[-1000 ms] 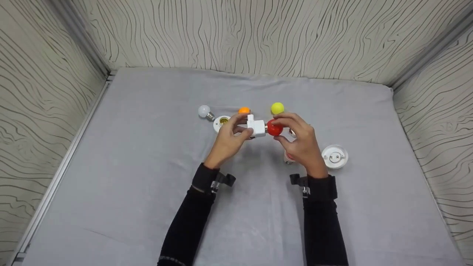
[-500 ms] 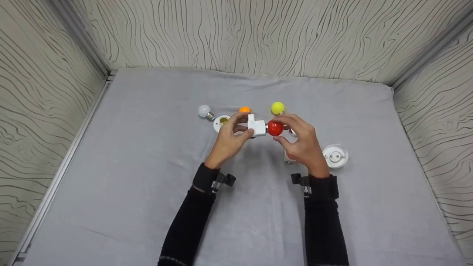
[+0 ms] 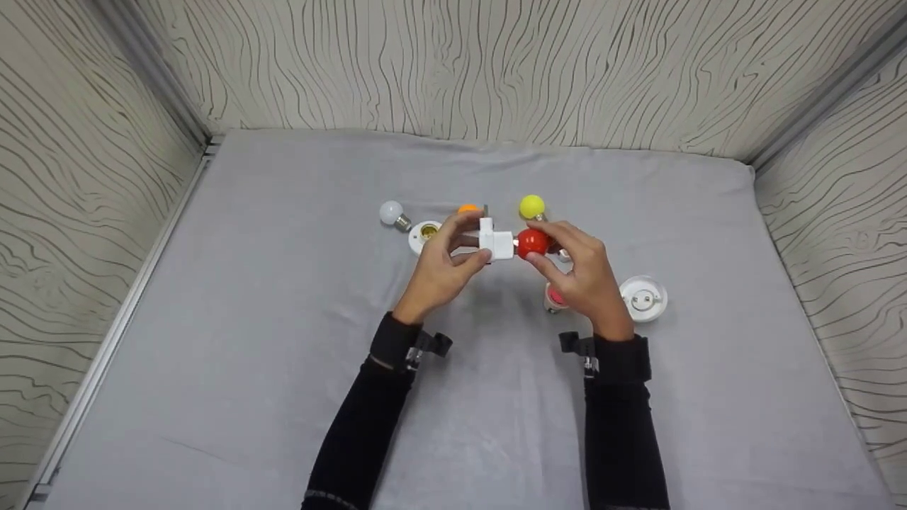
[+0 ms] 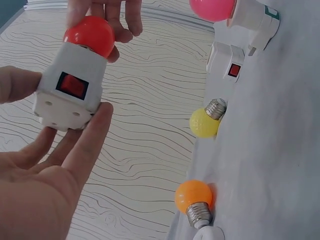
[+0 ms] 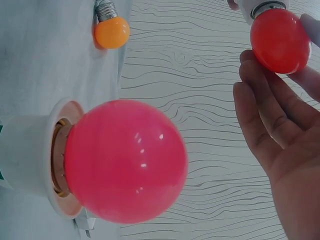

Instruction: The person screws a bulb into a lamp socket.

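In front of me, above the table, my left hand (image 3: pixel 439 273) grips a white plug-in lamp socket (image 3: pixel 502 245) between thumb and fingers. A red rocker switch (image 4: pixel 73 85) sits on the socket's side in the left wrist view. My right hand (image 3: pixel 587 273) pinches a red bulb (image 3: pixel 533 244) by its round globe. The bulb's base is at the socket's mouth, with a sliver of metal showing between globe and socket. Below the right hand stands a pink bulb (image 5: pixel 127 162) in another white socket (image 5: pixel 25 150), partly hidden in the head view.
Across the grey cloth lie a white bulb (image 3: pixel 391 212), a round lamp holder (image 3: pixel 417 239), an orange bulb (image 3: pixel 468 210) and a yellow bulb (image 3: pixel 531 207). A round white base (image 3: pixel 643 299) sits right. Another switched socket (image 4: pixel 220 61) lies behind the right hand. Patterned walls enclose the table.
Both hands, the socket and the red bulb have shifted slightly right. The right index finger has moved from the front of the bulb to its far edge, and the thumb has come up onto the globe.
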A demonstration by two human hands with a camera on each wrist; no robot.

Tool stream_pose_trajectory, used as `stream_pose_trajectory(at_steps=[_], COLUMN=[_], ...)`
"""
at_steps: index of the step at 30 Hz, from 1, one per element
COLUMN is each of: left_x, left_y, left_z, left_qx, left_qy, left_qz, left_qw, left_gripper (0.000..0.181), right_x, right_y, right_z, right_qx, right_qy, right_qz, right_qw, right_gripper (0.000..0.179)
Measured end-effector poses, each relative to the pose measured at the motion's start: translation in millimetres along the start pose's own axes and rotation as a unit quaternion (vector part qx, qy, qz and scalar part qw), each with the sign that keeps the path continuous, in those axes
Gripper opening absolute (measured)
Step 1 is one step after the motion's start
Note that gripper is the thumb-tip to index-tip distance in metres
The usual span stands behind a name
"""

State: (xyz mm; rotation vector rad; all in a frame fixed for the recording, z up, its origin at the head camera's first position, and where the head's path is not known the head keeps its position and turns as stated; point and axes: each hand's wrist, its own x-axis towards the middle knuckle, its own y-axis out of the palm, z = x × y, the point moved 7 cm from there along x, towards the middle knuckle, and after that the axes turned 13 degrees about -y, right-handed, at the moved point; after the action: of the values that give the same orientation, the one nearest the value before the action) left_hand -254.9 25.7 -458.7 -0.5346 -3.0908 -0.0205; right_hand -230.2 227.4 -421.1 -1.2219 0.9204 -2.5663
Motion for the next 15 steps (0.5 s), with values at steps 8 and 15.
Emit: stream_pose_trajectory(at_steps=[8,15], left_x=[-1.0,-0.2], left_y=[-1.0,-1.2], left_z=[-4.0,-2.2], left_qx=[0.010,-0.002], left_qy=[0.019,0.004], left_qz=[-0.004,-0.001], left_qw=[0.9998,1.0000], left_gripper=[0.059,0.057], right_x=[-0.2,-0.9], right_y=[-0.5,-4.3], right_z=[-0.3,1.7], right_qx=[0.003,-0.001], right_qy=[0.007,0.011], right_qz=[-0.003,0.002], right_qw=[1.0000,0.9999], right_gripper=[0.041,0.063])
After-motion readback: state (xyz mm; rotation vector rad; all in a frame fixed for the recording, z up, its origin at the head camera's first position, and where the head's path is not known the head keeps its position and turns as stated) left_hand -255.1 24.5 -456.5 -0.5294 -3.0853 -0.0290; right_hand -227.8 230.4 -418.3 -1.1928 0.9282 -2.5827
